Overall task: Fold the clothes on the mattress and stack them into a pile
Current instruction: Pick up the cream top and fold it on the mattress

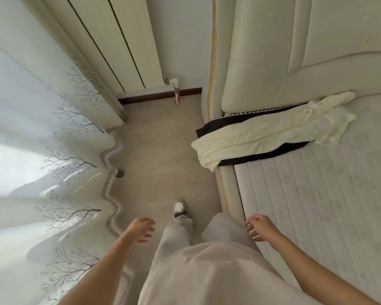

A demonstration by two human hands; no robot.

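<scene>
A cream garment [268, 130] lies stretched across the head end of the bare quilted mattress [330, 194], its end hanging over the bed's left edge. Under it lies a black garment [262, 156] with a checkered white trim, also reaching over the edge. My left hand [142, 230] hangs over the floor with loosely curled fingers, holding nothing. My right hand [260, 226] hovers at the mattress's near left edge, fingers loosely curled and empty. Both hands are well short of the clothes.
I stand in a narrow floor strip [163, 161] between the bed and a sheer curtain [53, 172] with a tree pattern. A white radiator [123, 40] and pipe stand at the far wall. The padded headboard [284, 62] rises behind the clothes.
</scene>
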